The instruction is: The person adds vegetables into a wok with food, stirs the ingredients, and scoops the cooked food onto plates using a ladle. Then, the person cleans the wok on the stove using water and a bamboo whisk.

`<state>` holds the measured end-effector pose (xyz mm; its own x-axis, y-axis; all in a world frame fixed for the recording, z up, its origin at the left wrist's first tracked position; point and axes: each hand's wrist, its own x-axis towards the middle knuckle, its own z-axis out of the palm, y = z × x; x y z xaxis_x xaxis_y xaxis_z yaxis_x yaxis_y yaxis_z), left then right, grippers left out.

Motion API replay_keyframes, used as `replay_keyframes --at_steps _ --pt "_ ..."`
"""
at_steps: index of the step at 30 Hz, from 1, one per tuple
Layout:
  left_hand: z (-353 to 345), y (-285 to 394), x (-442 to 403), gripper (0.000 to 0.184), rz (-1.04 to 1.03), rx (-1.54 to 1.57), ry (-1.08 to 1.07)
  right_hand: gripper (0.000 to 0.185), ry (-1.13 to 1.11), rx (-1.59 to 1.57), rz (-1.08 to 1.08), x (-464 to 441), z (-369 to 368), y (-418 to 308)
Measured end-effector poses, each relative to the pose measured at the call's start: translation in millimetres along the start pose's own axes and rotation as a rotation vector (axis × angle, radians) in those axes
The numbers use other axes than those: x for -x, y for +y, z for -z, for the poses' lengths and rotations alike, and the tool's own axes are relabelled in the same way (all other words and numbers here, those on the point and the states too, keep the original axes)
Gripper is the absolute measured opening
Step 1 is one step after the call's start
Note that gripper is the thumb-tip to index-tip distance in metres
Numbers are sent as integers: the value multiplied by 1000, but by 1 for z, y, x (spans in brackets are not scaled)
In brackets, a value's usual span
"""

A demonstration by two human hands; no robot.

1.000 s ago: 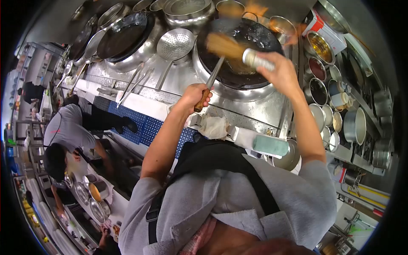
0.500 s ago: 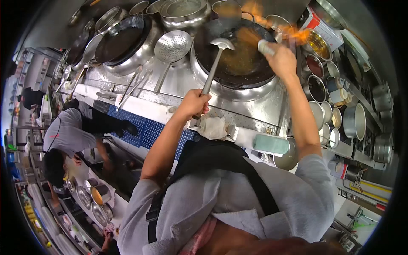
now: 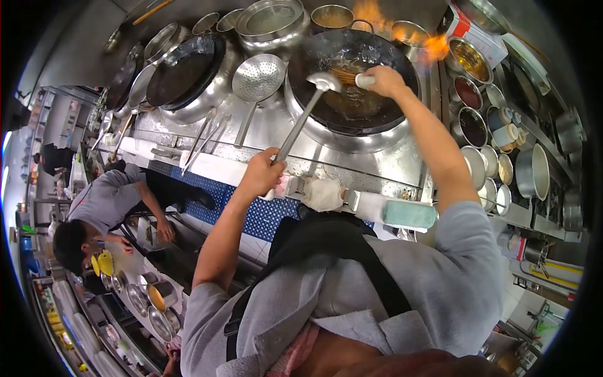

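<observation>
My left hand (image 3: 262, 174) grips the handle of a metal ladle (image 3: 308, 116), whose bowl hangs over the near left side of a large black wok (image 3: 386, 51). My right hand (image 3: 385, 81) is closed round the pale handle of a wok brush (image 3: 343, 74). Its thin bristles reach into brownish liquid in the middle of the wok. The wok rests on a round steel burner ring (image 3: 358, 143). Flames (image 3: 377, 19) rise behind its far right rim.
A perforated skimmer (image 3: 257, 78) and a second black wok (image 3: 185, 72) sit to the left. Sauce pots (image 3: 470, 125) and an oil bowl (image 3: 469, 60) line the right. A green sponge (image 3: 409, 214) lies on the front edge. A co-worker (image 3: 110, 195) bends over a counter at left.
My right hand has moved left and slightly down with the brush, toward the wok's middle. My left hand and the ladle have shifted left and down, away from the wok. The co-worker's arm has moved.
</observation>
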<state>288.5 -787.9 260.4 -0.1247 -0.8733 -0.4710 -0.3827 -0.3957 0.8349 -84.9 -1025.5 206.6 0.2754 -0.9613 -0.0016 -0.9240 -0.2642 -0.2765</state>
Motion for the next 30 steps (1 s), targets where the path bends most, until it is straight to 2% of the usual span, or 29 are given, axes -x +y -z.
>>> replay_keyframes --at_steps 2,3,6,8,10,11,14,15,17,18,19,20,23,26,28,30 --pt "-7 -5 -14 34 105 418 -91 50 -66 46 -34 5 31 0" --pt "-2 -1 -22 43 127 568 -204 44 -36 74 -89 4 39 -2" --pt "16 3 -51 45 232 857 -450 36 346 38 -88 18 50 -29" --pt "14 11 -56 39 161 450 -330 31 314 0 -51 34 55 -53" --pt "6 13 -58 38 70 40 -195 31 73 37 64 36 35 -55" --pt "5 15 -60 33 0 -246 -140 31 -37 5 9 33 25 -50" --pt "4 39 -60 25 -62 -470 -95 35 179 126 -38 20 29 -34" --pt "2 34 -63 23 -199 -644 -25 38 217 225 -93 21 23 -39" --pt "4 30 -69 22 -485 -1009 143 39 125 136 55 30 15 -34" --pt "3 26 -71 23 -497 -1063 221 40 83 86 125 34 12 -30" --pt "0 21 -74 24 -510 -1119 300 39 -67 40 73 32 14 -24" --pt "-1 18 -78 26 -525 -1176 381 41 8 156 65 25 21 -17" --pt "13 15 -84 27 -391 -810 95 39 211 -102 -139 28 66 -21" --pt "3 8 -84 29 12 -125 -82 38 408 -234 -156 27 52 -7" --pt "-7 7 -76 33 4 -114 -71 43 122 -97 -121 25 44 2" --pt "-11 12 -72 33 -2 -50 -13 43 199 -146 -202 31 62 1"
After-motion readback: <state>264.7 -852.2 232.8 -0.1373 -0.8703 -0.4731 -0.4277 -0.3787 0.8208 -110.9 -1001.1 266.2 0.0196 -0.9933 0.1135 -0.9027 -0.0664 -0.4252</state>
